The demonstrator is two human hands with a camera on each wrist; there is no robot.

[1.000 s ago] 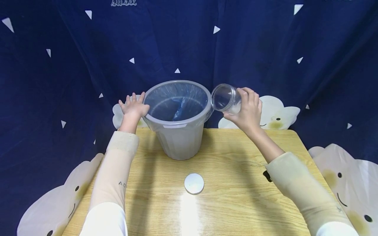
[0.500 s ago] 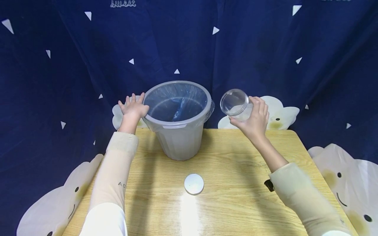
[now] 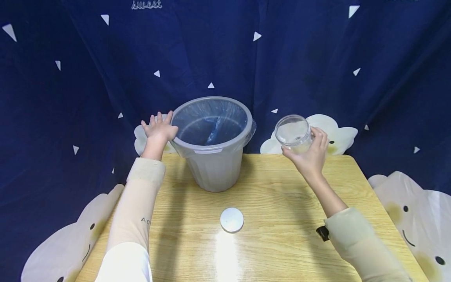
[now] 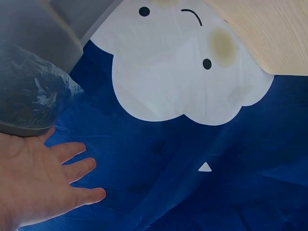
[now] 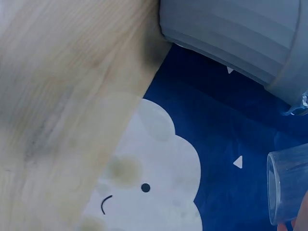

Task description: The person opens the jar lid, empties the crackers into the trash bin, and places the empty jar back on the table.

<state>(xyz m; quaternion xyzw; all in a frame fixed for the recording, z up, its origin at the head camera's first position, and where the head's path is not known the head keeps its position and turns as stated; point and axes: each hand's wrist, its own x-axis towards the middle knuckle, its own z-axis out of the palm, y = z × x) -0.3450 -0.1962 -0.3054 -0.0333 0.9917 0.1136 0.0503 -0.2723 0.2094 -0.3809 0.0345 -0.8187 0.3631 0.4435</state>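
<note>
A grey trash can (image 3: 215, 168) with a clear plastic liner folded over its rim stands at the back of the table. My left hand (image 3: 159, 131), fingers straight and spread, rests against the left side of its rim; in the left wrist view the palm (image 4: 33, 178) lies right at the rim. To the right of the can, my right hand (image 3: 310, 154) grips a clear plastic jar (image 3: 293, 131) without a lid, its mouth tilted up and toward the camera. The jar (image 5: 291, 183) shows only partly in the right wrist view. A round white lid (image 3: 231, 219) lies flat mid-table.
The wooden table (image 3: 275, 250) has its back edge just behind the can. A dark blue curtain (image 3: 299, 51) with white triangles and cloud faces hangs behind and at both sides. A small black object (image 3: 322, 233) shows beside the right sleeve cuff.
My right hand has moved right and toward me, away from the can's rim, turning the jar from lying sideways to more upright. The left hand, can and lid stay in place.
</note>
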